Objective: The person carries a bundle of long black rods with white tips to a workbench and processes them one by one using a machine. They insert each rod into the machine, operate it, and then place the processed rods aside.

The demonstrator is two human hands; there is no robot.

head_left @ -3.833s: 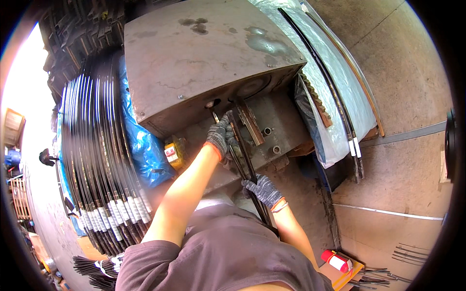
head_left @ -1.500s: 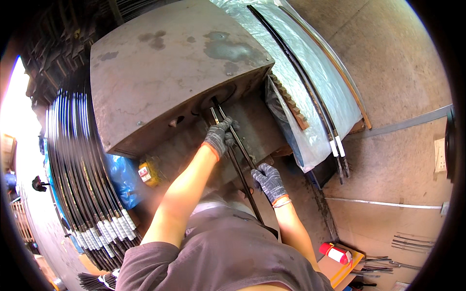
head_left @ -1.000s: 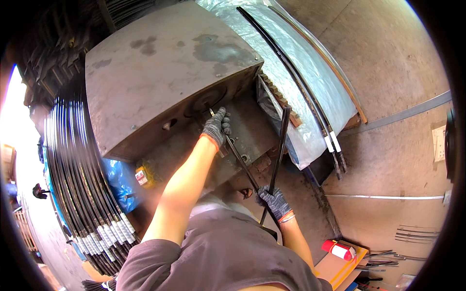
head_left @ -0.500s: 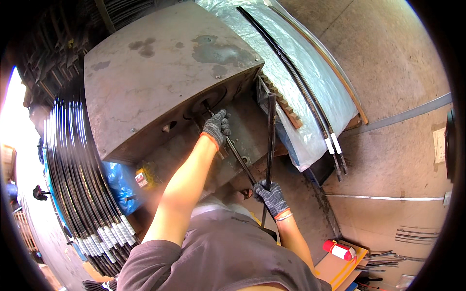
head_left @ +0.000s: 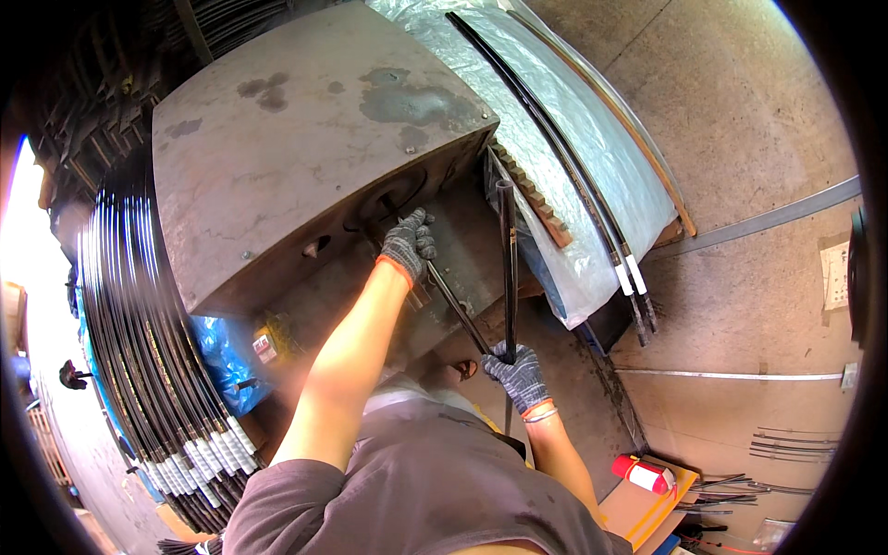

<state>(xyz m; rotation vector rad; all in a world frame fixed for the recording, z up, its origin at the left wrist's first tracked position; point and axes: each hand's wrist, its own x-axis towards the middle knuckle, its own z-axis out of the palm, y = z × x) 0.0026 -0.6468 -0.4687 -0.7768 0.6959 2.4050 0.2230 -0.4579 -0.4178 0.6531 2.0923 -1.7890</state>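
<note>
My left hand (head_left: 408,243), in a grey knit glove with an orange cuff, is closed around a slim dark rod (head_left: 455,302). The rod's far end reaches a round opening in the front of a large grey metal machine (head_left: 324,111). My right hand (head_left: 520,377), gloved alike, is closed lower down, where the rod's near end meets a black tube (head_left: 510,268). That tube stands nearly upright through the right hand's grip, its hollow top end showing. The right fingers partly hide how the two pieces lie together.
Many black rods with white-wrapped ends (head_left: 171,351) stand at left beside a blue plastic bag (head_left: 227,356). On the right, two black rods (head_left: 555,139) lie on a plastic-covered stack (head_left: 610,222), near a notched wooden strip (head_left: 534,196). A red fire extinguisher (head_left: 645,474) is at lower right.
The view has shifted slightly, so the machine and stack sit a little further left. Both hands keep their grip, and the upright tube leans a touch more to the left.
</note>
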